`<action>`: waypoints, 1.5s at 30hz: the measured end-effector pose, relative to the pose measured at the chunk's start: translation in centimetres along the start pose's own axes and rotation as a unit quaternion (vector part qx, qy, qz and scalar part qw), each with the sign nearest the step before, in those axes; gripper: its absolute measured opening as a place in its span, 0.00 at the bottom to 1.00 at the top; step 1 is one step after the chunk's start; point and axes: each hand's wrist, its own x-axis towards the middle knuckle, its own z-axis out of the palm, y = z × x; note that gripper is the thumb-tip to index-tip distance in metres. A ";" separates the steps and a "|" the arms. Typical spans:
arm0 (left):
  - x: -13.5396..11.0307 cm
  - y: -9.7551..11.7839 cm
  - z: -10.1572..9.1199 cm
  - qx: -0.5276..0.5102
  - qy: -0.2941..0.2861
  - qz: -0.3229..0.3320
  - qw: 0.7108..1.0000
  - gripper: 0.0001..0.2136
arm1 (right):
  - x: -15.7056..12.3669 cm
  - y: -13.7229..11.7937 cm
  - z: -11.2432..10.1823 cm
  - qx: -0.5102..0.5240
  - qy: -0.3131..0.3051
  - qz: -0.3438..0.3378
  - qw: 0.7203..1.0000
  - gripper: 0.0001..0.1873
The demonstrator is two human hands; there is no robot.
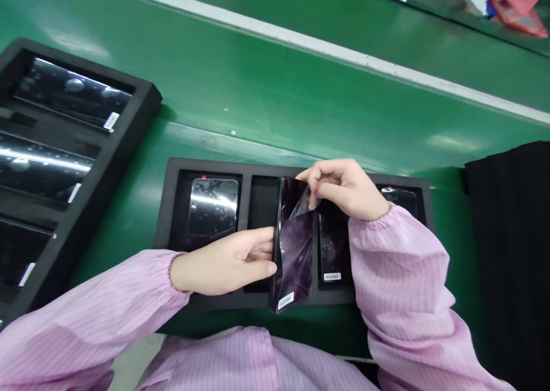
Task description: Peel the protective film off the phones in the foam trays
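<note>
Fairly bright light seems to fall from overhead, leaving hazy pale patches on the green table point(275, 96) at the upper left and right of the frame. A white streak crosses a phone at the far left point(38, 176); another glares off a phone left of centre point(213, 210). Near the centre, clear film point(298, 245) carries a softer purple sheen over a dark phone point(290, 198). The black stack point(513, 253) at the right edge sinks into near-solid darkness. Red material point(519, 1) at the upper right is blurred, and sleeves point(406, 273) look stretched toward the lower corners.
</note>
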 end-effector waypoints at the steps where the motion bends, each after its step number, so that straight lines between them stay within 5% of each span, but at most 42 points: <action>1: 0.0 0.0 0.0 0.000 -0.002 0.000 1.000 0.20 | 0.1 0.1 0.0 0.005 -0.004 0.000 1.000 0.05; 27: -0.1 0.7 0.4 0.017 0.018 -0.016 1.000 0.12 | -0.9 -1.3 0.0 -0.003 0.024 -0.096 0.995 0.09; 36: -0.1 0.6 0.2 0.089 0.058 -0.064 0.992 0.03 | -1.0 -1.1 0.2 0.013 0.020 -0.045 0.999 0.08; 45: -0.1 0.1 0.1 0.015 0.013 -0.042 0.999 0.22 | -1.0 -1.4 0.2 0.011 0.015 -0.046 0.999 0.08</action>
